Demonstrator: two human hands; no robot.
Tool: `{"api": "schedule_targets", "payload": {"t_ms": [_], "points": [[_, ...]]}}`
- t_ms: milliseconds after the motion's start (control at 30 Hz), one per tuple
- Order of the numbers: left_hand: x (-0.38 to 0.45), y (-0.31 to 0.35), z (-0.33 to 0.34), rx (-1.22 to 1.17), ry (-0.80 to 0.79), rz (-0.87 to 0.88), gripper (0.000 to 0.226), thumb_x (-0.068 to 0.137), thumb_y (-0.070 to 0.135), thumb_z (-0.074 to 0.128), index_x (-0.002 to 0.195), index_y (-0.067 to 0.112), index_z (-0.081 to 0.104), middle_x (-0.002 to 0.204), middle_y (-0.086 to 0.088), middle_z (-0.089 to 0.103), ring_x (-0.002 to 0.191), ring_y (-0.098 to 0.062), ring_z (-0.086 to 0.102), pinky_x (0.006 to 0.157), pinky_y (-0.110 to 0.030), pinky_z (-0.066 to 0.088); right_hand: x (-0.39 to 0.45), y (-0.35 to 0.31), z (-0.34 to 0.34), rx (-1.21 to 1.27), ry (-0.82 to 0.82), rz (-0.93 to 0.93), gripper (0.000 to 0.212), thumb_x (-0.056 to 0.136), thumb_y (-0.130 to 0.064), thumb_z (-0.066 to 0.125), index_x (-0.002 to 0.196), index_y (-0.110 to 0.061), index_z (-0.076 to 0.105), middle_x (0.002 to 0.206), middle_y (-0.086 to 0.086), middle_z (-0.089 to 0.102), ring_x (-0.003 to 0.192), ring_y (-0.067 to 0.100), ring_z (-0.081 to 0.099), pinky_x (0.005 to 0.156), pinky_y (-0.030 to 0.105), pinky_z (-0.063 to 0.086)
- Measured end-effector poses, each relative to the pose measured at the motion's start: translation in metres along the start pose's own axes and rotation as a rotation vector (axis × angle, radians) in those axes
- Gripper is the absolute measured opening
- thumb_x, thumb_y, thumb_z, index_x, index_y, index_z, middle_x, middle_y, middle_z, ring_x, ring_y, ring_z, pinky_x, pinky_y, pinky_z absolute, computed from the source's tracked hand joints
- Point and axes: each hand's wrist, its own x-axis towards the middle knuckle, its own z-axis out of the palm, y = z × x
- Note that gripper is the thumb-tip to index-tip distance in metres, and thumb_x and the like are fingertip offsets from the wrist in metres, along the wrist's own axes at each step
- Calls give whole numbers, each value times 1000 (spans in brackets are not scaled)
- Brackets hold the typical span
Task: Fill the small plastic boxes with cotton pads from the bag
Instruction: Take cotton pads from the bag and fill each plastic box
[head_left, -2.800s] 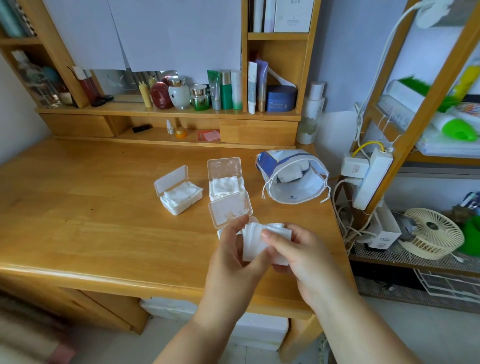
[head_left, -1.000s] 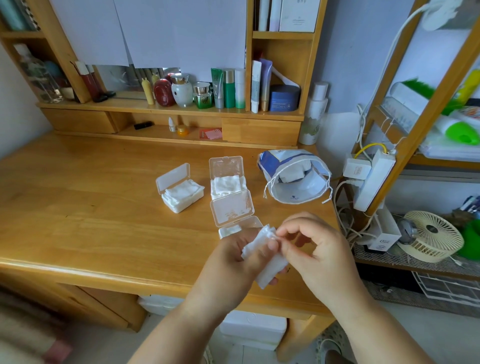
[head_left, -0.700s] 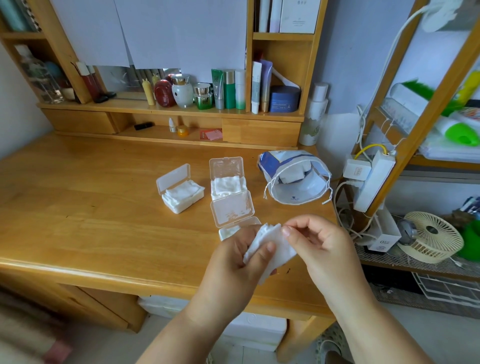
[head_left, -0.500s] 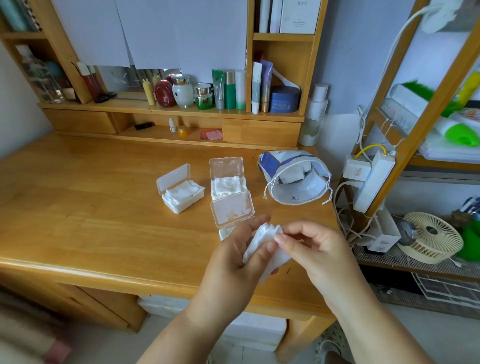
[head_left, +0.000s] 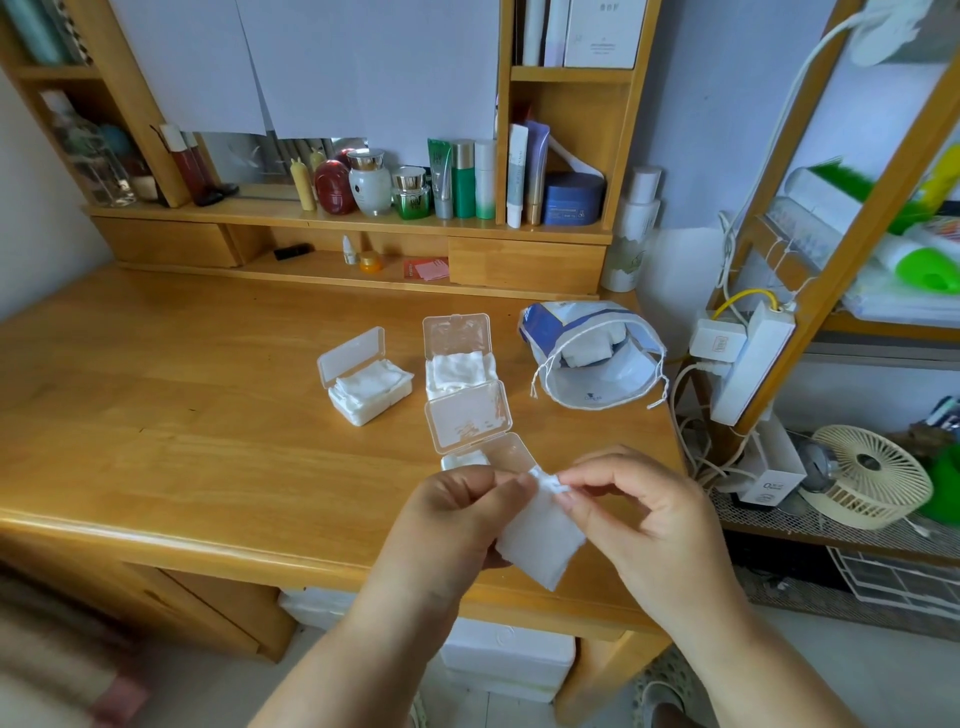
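Cotton pads (head_left: 540, 540) in both hands' grip above desk's (head_left: 208, 467) near edge

Counter (head_left: 156, 426): you faced a light wooden top with a rounded front edge.
Hutch (head_left: 566, 130): wooden shelves stood at its back, against your pale wall.
Rack (head_left: 779, 249): a wooden shelf frame stood at your right.
Floor (head_left: 831, 665): pale, seen beneath.
Light: soft, even daylight.

We are seeing two pad-filled boxes sitting side by side on the desk (head_left: 156, 405): the left box (head_left: 370, 389) and the middle box (head_left: 460, 366). The bag (head_left: 597, 364) is lying to their right, while a third box (head_left: 483, 441) is sitting just in front of the middle one.
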Motion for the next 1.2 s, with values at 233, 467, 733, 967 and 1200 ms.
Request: {"api": "schedule_targets", "payload": {"t_ms": [233,467,733,967,1200], "points": [[0,5,-3,-79,-7,-109,27,90,15,56,69,13,73,65,-8,64,56,-17,57,54,-25,49,-4,-8,-10,64,-56,-70,7,78,-13,70,82,-19,70,102,-6,69,91,12,66,79,21,51],[-3,6,1,59,70,63,31,92,8,56,66,12,73,60,-5,68,51,-12,63,48,-21,50,2,-21,-32,435,-339,188,11,76,-36,73,78,-26,71,76,1,65,73,11,58,68,20,47],[-12,11,3,176,-11,181,35,93,6,54,62,15,68,46,9,57,40,2,49,43,-10,39,4,-21,-29,431,-212,225,15,71,-5,66,70,-19,70,91,2,72,79,11,63,68,17,49],[-16,10,7,185,-89,217,33,92,12,57,61,20,68,44,13,51,41,2,42,46,-10,36,5,-25,-27,466,-235,305,15,68,-4,68,78,-15,71,101,0,72,78,9,67,69,18,52],[-15,6,7,66,-61,168,27,92,14,55,73,1,68,56,-2,59,48,-9,51,48,-18,44,1,-24,-28,559,-307,341,27,73,2,66,86,-22,72,126,-7,63,94,14,68,75,22,53]]}}
